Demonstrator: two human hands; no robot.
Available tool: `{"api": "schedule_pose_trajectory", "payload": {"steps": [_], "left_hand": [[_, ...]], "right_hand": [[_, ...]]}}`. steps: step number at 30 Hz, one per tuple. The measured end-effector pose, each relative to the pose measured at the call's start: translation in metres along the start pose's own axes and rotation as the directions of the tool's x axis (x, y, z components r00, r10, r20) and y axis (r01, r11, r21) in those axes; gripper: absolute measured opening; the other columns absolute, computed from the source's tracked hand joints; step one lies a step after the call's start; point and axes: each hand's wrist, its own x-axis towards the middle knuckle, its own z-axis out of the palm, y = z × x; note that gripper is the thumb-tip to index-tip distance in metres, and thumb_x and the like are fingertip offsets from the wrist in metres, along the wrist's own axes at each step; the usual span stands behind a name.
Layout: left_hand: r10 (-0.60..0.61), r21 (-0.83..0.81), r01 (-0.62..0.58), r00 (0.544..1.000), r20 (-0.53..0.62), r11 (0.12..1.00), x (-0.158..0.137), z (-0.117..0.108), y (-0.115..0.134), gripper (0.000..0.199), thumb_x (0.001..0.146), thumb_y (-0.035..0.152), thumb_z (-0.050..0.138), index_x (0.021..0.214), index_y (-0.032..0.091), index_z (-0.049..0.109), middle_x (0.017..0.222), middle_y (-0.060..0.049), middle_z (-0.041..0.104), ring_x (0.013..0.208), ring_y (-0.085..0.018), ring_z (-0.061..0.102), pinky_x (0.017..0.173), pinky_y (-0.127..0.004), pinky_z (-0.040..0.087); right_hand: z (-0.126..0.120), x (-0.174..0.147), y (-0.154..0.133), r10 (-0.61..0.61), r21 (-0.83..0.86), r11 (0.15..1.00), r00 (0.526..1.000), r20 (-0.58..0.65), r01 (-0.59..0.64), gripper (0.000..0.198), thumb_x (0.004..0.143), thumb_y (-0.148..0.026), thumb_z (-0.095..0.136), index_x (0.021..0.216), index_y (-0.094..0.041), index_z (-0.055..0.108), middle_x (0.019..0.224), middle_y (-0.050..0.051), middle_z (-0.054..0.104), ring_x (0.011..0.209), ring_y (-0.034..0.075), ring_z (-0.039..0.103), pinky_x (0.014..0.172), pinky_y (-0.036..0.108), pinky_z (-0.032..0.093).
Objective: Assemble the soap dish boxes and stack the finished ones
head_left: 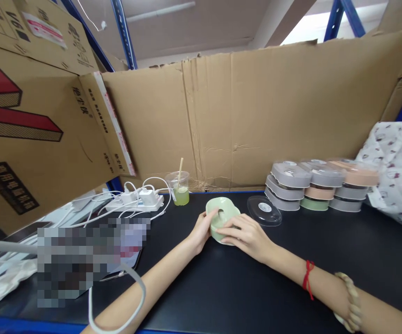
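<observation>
A pale green plastic box point(223, 204) with a wavy outline is held tilted just above or on the black tabletop; I cannot tell which. My left hand point(202, 231) grips its left side, thumb reaching over the rim toward a dark spot or opening inside. From the right, my right hand point(247, 235) has its fingers at the box's front and inner side, bent against it. Close by on the right lies a clear plastic lid point(264, 210) with a round white label. The fingers partly cover the box's inside.
Stacked grey, peach and green boxes point(289, 185) with clear lids stand at the back right, beside a patterned white bag point(396, 171). A drink cup point(181, 195) with a straw, a power strip point(134, 201) and white cables point(131, 278) are left. Cardboard point(274, 106) walls the back.
</observation>
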Motion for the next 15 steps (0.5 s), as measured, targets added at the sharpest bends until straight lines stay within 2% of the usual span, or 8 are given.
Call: {"api": "schedule_pose_trajectory", "payload": {"steps": [2, 5, 7, 9, 10, 12, 14, 15], "left_hand": [[-0.027, -0.049, 0.026, 0.999, -0.017, 0.998, -0.002, 0.000, 0.002, 0.027, 0.063, 0.023, 0.070, 0.085, 0.010, 0.060, 0.077, -0.006, 0.065, 0.070, -0.015, 0.059, 0.069, -0.025, 0.046], [-0.071, -0.102, 0.068, 0.997, -0.027, 0.993, -0.001, -0.001, 0.007, 0.014, 0.061, 0.014, 0.066, 0.074, 0.010, 0.062, 0.067, -0.004, 0.063, 0.061, -0.013, 0.056, 0.063, -0.024, 0.045], [-0.073, -0.134, 0.069, 0.997, -0.023, 0.989, -0.001, -0.001, 0.010, 0.011, 0.061, 0.014, 0.064, 0.071, 0.011, 0.062, 0.066, -0.004, 0.063, 0.060, -0.013, 0.056, 0.062, -0.024, 0.045], [-0.025, -0.159, 0.018, 0.999, -0.042, 0.987, -0.001, 0.000, 0.012, 0.014, 0.062, 0.016, 0.064, 0.075, 0.012, 0.062, 0.071, -0.003, 0.064, 0.063, -0.013, 0.057, 0.064, -0.024, 0.046], [0.004, -0.163, -0.012, 0.999, -0.051, 0.987, -0.001, 0.000, 0.013, 0.017, 0.062, 0.017, 0.065, 0.078, 0.014, 0.062, 0.074, -0.003, 0.065, 0.066, -0.014, 0.059, 0.066, -0.025, 0.047], [0.052, -0.162, -0.058, 0.998, -0.046, 0.985, -0.003, 0.002, 0.013, 0.024, 0.064, 0.021, 0.067, 0.087, 0.016, 0.062, 0.084, -0.003, 0.067, 0.073, -0.015, 0.061, 0.070, -0.027, 0.048], [0.069, -0.145, -0.068, 0.998, -0.001, 0.987, -0.006, 0.004, 0.013, 0.031, 0.063, 0.026, 0.070, 0.092, 0.018, 0.062, 0.092, -0.004, 0.067, 0.079, -0.017, 0.062, 0.074, -0.029, 0.049], [0.075, -0.132, -0.071, 0.997, 0.022, 0.989, -0.007, 0.004, 0.012, 0.034, 0.062, 0.028, 0.072, 0.093, 0.018, 0.062, 0.094, -0.004, 0.067, 0.082, -0.017, 0.062, 0.076, -0.029, 0.049]], "right_hand": [[0.000, 0.000, -0.002, -0.041, 0.010, 0.999, 0.999, 0.022, 0.041, 0.028, 0.093, -0.032, 0.041, 0.095, -0.021, 0.067, 0.078, 0.001, 0.066, 0.071, 0.012, 0.058, 0.066, 0.025, 0.046], [0.001, -0.002, -0.002, -0.051, 0.025, 0.998, 0.998, 0.026, 0.050, 0.024, 0.093, -0.028, 0.044, 0.095, -0.020, 0.066, 0.075, 0.001, 0.065, 0.068, 0.011, 0.058, 0.061, 0.025, 0.045], [0.002, -0.003, 0.000, 0.022, 0.039, 0.999, 1.000, 0.002, -0.022, 0.023, 0.092, -0.028, 0.045, 0.097, -0.020, 0.066, 0.079, 0.003, 0.064, 0.072, 0.013, 0.060, 0.065, 0.026, 0.048], [0.005, -0.005, 0.002, 0.209, 0.082, 0.975, 0.976, -0.055, -0.205, 0.025, 0.088, -0.033, 0.050, 0.105, -0.020, 0.063, 0.096, 0.008, 0.063, 0.087, 0.017, 0.061, 0.077, 0.031, 0.050], [0.006, -0.006, 0.003, 0.340, 0.130, 0.936, 0.937, -0.085, -0.328, 0.033, 0.085, -0.037, 0.054, 0.113, -0.020, 0.060, 0.107, 0.011, 0.060, 0.098, 0.020, 0.059, 0.083, 0.035, 0.050], [0.009, -0.007, 0.005, 0.600, 0.294, 0.778, 0.795, -0.089, -0.555, 0.059, 0.075, -0.044, 0.062, 0.127, -0.019, 0.049, 0.124, 0.015, 0.051, 0.111, 0.025, 0.054, 0.087, 0.041, 0.049], [0.012, -0.007, 0.007, 0.776, 0.497, 0.529, 0.629, 0.043, -0.688, 0.078, 0.067, -0.050, 0.065, 0.133, -0.019, 0.040, 0.127, 0.017, 0.049, 0.108, 0.027, 0.057, 0.081, 0.042, 0.052], [0.013, -0.006, 0.008, 0.817, 0.581, 0.388, 0.559, 0.142, -0.715, 0.081, 0.064, -0.052, 0.066, 0.133, -0.018, 0.039, 0.125, 0.017, 0.052, 0.101, 0.026, 0.061, 0.077, 0.041, 0.054]]}}
